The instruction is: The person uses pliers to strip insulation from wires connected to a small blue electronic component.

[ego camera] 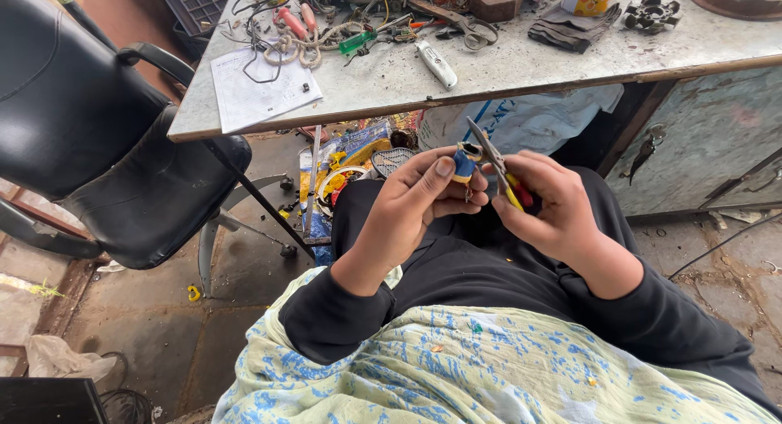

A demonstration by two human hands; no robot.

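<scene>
My left hand [411,208] pinches a small blue and yellow part [464,162] between thumb and fingers, held over my lap. My right hand [547,204] grips long-nose pliers [494,159] by their red and yellow handles. The metal jaws point up and left and meet the top of the small part. Both hands sit close together below the table edge, in front of my dark trousers. Dark sleeves cover both forearms.
A worn white worktable [521,70] carries a paper sheet [251,86], tangled wires and rope [305,43], scissors [464,26], a utility knife [436,63] and dark gloves [570,29]. A black office chair [106,155] stands at left. Clutter lies on the floor under the table.
</scene>
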